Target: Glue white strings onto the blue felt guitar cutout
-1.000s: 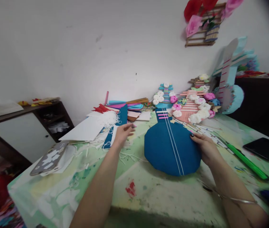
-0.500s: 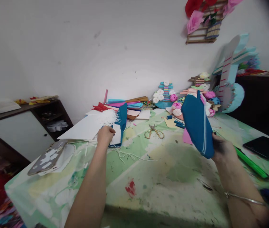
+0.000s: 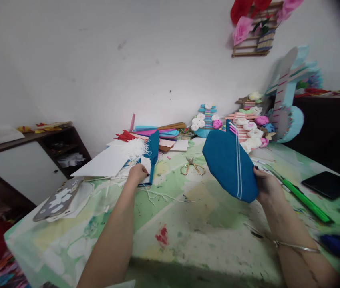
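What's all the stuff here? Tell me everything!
Lute shape: one, blue, right of centre
Card pile: one, blue and white, left
Thread tangle: one, white, left
Patterned slab: one, grey and white, left
Coloured papers: several, mixed, back
Scissors: one, gold handles, centre
Flowered models: three, mixed, back
Big model: one, pale blue, back right
Green tool: one, green, right
Flat device: one, black, right
Flowered hanging: one, red and pink, wall
Cabinet: one, brown and white, left
Tablecloth: one, green, underneath
Paper scraps: many, mixed, lower left
Bracelet: one, silver, right wrist
Left hand: one, over card pile
Right hand: one, holding lute shape
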### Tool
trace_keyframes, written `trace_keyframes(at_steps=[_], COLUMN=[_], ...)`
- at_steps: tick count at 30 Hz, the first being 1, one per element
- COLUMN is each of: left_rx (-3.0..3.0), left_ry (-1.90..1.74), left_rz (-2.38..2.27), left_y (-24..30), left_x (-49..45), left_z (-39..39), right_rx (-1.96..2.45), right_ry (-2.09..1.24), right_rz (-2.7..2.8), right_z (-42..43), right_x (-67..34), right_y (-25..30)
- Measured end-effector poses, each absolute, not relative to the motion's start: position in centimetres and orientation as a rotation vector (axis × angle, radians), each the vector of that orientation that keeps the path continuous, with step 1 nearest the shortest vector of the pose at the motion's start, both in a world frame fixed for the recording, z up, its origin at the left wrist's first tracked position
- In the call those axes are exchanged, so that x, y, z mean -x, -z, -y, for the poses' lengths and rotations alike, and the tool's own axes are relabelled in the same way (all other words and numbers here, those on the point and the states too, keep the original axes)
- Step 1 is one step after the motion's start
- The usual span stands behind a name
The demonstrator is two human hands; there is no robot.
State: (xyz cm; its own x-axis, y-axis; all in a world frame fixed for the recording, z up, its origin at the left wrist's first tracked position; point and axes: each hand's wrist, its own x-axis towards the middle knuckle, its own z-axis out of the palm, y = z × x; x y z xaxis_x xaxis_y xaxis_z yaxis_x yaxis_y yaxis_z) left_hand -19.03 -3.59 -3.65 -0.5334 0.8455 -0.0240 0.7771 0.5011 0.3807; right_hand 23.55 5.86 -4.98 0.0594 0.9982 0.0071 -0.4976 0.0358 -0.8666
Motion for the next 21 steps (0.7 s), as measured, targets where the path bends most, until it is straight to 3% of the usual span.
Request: trace_keyframes(at_steps=[5, 11, 18, 21], left_rx=[-1.359, -1.303, -1.454, -1.726], left_ry=[-0.758, -1.520, -2.103, -2.130], left_rz=[-2.563, -2.471, -1.933, -1.755], left_y=[3.4, 0.1, -8.4, -12.8], left_x=[19.0, 17.4, 15.4, 15.0], left_z=[3.9, 4.8, 6.4, 6.3], right_rx=[0.912, 0.893, 0.813, 0.802], right_ry=[-1.425, -1.427, -1.376, -1.318], right_rz=[0.690, 0.644, 0.698, 0.674], right_z=[-5.4, -4.7, -3.9, -4.0], right_x=[-23.2, -22.6, -21.6, -21.5], right_y=[4.4, 3.6, 3.0, 3.1])
